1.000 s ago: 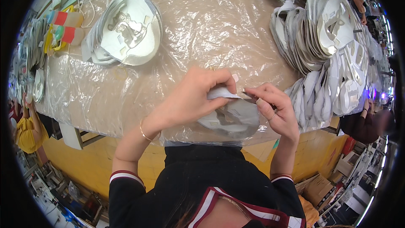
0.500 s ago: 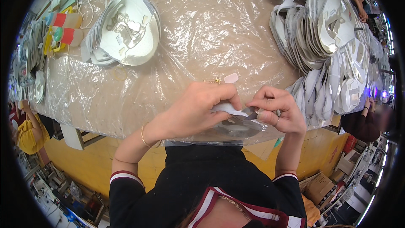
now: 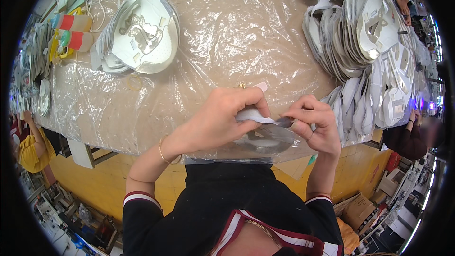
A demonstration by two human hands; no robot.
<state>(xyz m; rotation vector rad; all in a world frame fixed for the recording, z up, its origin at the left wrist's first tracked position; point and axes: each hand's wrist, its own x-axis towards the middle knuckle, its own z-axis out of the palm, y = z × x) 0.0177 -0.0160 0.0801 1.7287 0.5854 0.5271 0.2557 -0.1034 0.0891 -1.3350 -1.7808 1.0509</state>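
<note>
The thin white cut piece [image 3: 253, 115] sits just below the middle of the frame, curved and flexible, pinched between both my hands. My left hand [image 3: 222, 123] has its grip clamped over the piece's left end; my right hand [image 3: 313, 123] has its grip closed on the grey tip at the right end. Beneath lies the worktop [image 3: 227, 42], covered in crinkled, glossy clear plastic over brown board. Upper left, a stack of white shaped pieces [image 3: 140, 33] lies flat. Along the right edge, rows of grey-white cut pieces [image 3: 369, 52] stand fanned and overlapping.
</note>
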